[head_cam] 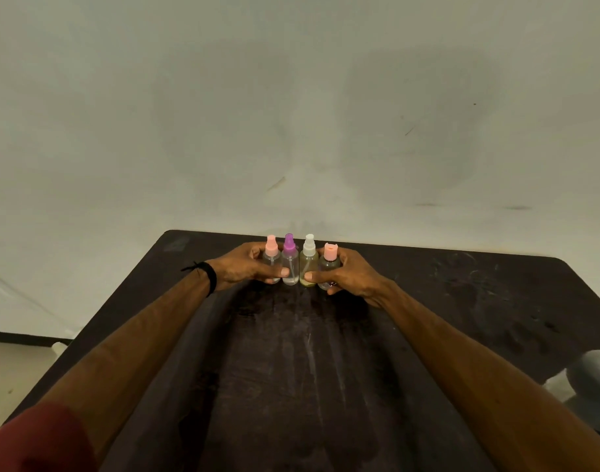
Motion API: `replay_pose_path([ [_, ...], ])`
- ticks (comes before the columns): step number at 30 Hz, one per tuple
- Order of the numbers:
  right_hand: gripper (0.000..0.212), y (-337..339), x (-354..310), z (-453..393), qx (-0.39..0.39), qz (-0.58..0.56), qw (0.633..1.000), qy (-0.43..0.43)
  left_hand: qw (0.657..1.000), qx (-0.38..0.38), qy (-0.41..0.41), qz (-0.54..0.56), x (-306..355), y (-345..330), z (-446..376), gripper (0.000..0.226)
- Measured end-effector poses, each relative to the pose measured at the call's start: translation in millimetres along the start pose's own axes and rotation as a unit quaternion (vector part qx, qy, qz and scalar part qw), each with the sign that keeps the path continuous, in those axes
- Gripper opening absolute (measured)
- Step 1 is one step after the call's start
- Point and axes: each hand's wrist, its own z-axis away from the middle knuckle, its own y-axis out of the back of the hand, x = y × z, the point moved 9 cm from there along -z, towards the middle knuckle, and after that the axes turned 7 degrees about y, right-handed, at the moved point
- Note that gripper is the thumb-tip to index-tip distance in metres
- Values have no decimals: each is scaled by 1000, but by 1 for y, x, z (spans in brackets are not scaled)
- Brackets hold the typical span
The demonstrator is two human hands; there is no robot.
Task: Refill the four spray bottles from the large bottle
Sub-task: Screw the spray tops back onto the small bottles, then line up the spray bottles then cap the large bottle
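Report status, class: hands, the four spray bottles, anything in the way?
Left hand and right hand grip the row of four spray bottles from both ends. Bottles upright, caps on, at table far edge. Nothing in the way.

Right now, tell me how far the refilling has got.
Done: hard to say; all four bottles stand capped in a row at the table's far edge, fill levels unclear. In hand: the left hand grips the pink and purple bottles, the right hand the white and peach ones. Left: no pouring visible; the large bottle isn't clearly in view.
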Motion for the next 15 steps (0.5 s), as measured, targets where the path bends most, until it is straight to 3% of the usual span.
replay_pose_path([
  [3, 50, 1, -1, 4, 16, -9, 1000, 2, 1000, 23, -5, -4, -1, 4, 1, 58],
  [9, 85, 14, 1, 9, 50, -18, 999, -8, 999, 32, 4, -9, -2, 11, 4, 84],
  [15, 92, 20, -6, 59, 135, -27, 989, -46, 994, 105, 28, -1, -13, 35, 49, 121],
])
